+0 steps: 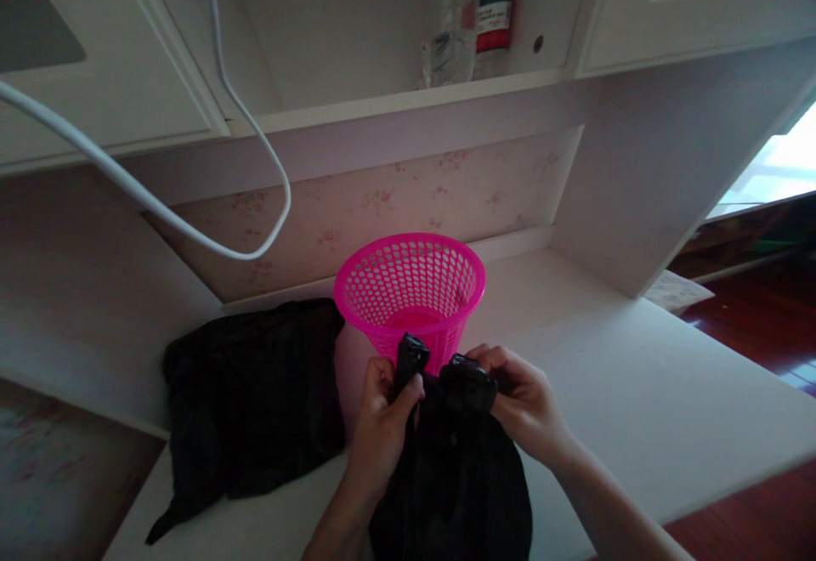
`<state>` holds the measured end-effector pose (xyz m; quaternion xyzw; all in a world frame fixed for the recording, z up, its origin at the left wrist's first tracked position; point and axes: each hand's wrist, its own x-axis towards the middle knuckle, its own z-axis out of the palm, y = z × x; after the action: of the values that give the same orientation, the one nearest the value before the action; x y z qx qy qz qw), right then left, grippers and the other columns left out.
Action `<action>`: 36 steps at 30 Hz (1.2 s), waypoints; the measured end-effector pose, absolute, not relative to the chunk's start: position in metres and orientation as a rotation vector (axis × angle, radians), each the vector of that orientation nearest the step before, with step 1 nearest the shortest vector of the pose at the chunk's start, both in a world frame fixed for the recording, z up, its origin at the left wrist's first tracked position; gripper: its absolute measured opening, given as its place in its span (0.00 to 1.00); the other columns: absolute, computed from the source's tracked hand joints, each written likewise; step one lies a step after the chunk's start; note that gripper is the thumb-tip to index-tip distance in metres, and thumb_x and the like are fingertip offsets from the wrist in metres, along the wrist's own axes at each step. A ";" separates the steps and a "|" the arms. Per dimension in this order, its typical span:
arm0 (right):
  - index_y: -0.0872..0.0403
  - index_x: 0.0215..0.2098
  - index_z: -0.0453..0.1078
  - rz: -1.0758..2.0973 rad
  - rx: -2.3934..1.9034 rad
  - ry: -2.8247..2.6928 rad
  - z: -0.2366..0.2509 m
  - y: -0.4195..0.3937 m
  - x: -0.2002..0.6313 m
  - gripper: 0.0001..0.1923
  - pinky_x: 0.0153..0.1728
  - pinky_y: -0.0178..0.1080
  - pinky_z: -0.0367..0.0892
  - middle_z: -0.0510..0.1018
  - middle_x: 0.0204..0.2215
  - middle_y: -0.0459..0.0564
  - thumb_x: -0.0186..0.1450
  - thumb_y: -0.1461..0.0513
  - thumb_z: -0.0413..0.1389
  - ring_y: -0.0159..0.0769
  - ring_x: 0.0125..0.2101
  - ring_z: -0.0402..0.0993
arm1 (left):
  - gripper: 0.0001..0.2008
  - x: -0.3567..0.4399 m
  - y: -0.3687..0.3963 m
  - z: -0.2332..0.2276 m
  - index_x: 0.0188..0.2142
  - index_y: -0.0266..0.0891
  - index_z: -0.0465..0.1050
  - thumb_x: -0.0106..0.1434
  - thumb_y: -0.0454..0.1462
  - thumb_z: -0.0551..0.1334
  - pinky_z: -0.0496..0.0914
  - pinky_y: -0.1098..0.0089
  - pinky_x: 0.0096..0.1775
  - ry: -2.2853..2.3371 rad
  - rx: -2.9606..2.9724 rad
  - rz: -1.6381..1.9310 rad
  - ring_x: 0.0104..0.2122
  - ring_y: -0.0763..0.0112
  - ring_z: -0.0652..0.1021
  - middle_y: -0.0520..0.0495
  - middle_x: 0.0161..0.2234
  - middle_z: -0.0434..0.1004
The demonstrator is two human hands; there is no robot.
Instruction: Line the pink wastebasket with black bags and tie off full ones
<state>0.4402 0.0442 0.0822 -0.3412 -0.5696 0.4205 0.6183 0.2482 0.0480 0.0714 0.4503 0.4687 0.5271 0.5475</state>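
Note:
A black plastic bag (456,484) hangs from both my hands in front of a pink perforated basket (411,238). My left hand (382,404) is closed on the bag's gathered top, thumb pressed against the plastic. On the other side, my right hand (526,399) pinches another part of the bag's bunched rim. The basket stands upright on the white desktop (612,357); its visible inside is bare, and its lower front is hidden behind my hands and the bag. To the left lies a second black bag (255,399), spread flat on the desktop.
A white cable (252,251) loops down at the upper left. Above the desktop, an open cabinet shelf (395,102) holds a clear plastic container (450,25) and a bottle (495,13) with a green and red label. White side panels flank the desktop.

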 end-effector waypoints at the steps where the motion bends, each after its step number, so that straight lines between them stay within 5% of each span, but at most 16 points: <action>1: 0.51 0.30 0.73 0.919 -0.818 -1.352 0.080 0.044 0.440 0.11 0.32 0.34 0.70 0.79 0.29 0.47 0.66 0.56 0.67 0.34 0.30 0.75 | 0.17 0.248 0.048 0.070 0.30 0.43 0.61 0.62 0.41 0.70 0.64 0.73 0.28 1.100 1.077 1.249 0.21 0.77 0.66 0.60 0.24 0.66; 7: 0.48 0.38 0.82 0.806 -0.951 -1.571 0.078 0.039 0.430 0.07 0.36 0.35 0.75 0.85 0.34 0.48 0.70 0.58 0.62 0.37 0.34 0.82 | 0.06 0.247 0.045 0.070 0.32 0.41 0.75 0.59 0.39 0.69 0.69 0.70 0.37 1.063 1.086 1.232 0.33 0.68 0.76 0.52 0.30 0.76; 14: 0.46 0.48 0.82 0.841 -1.023 -1.433 0.067 0.026 0.426 0.12 0.42 0.38 0.80 0.88 0.38 0.50 0.72 0.54 0.59 0.40 0.37 0.85 | 0.14 0.239 0.036 0.054 0.46 0.43 0.82 0.60 0.42 0.69 0.73 0.63 0.46 1.161 1.031 1.184 0.45 0.58 0.80 0.44 0.44 0.83; 17: 0.48 0.46 0.78 0.860 -1.035 -1.259 0.058 0.020 0.423 0.10 0.36 0.36 0.80 0.87 0.35 0.50 0.70 0.54 0.62 0.39 0.34 0.85 | 0.06 0.239 0.032 0.049 0.35 0.44 0.81 0.60 0.42 0.69 0.72 0.63 0.45 1.194 1.028 1.218 0.39 0.60 0.79 0.48 0.35 0.81; 20: 0.48 0.43 0.77 0.818 -1.034 -1.342 0.056 0.016 0.418 0.05 0.34 0.33 0.78 0.85 0.34 0.48 0.71 0.58 0.61 0.35 0.32 0.83 | 0.10 0.239 0.030 0.047 0.25 0.43 0.76 0.61 0.41 0.67 0.71 0.59 0.51 1.219 1.068 1.222 0.41 0.58 0.79 0.49 0.33 0.79; 23: 0.47 0.42 0.79 0.647 -1.008 -1.463 0.058 0.016 0.414 0.05 0.39 0.34 0.78 0.83 0.37 0.50 0.71 0.62 0.59 0.36 0.37 0.82 | 0.07 0.236 0.027 0.042 0.36 0.45 0.84 0.60 0.41 0.68 0.63 0.52 0.63 1.199 1.102 1.153 0.57 0.50 0.76 0.44 0.49 0.82; 26: 0.47 0.40 0.79 0.589 -1.035 -1.428 0.059 0.017 0.413 0.06 0.36 0.34 0.77 0.81 0.37 0.50 0.71 0.62 0.59 0.36 0.36 0.80 | 0.26 0.230 0.023 0.033 0.52 0.46 0.82 0.53 0.42 0.76 0.60 0.46 0.66 1.066 1.084 1.056 0.65 0.43 0.70 0.40 0.62 0.76; 29: 0.47 0.41 0.80 0.730 -1.093 -1.426 0.056 0.016 0.410 0.04 0.35 0.35 0.78 0.84 0.36 0.49 0.70 0.60 0.61 0.37 0.34 0.82 | 0.33 0.229 0.021 0.033 0.58 0.45 0.79 0.52 0.44 0.78 0.64 0.46 0.64 0.899 1.133 0.984 0.63 0.42 0.73 0.37 0.62 0.77; 36: 0.47 0.54 0.75 0.919 -1.092 -1.291 0.049 0.019 0.421 0.16 0.40 0.37 0.76 0.83 0.38 0.48 0.70 0.53 0.62 0.37 0.37 0.81 | 0.08 0.240 0.027 0.055 0.41 0.47 0.87 0.62 0.42 0.71 0.74 0.59 0.52 0.997 1.311 1.096 0.44 0.56 0.83 0.45 0.43 0.86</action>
<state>0.4209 0.0193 0.0488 -0.4657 -0.5503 0.3916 0.5718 0.2405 0.0270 0.0552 0.5537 0.4212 0.4631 0.5492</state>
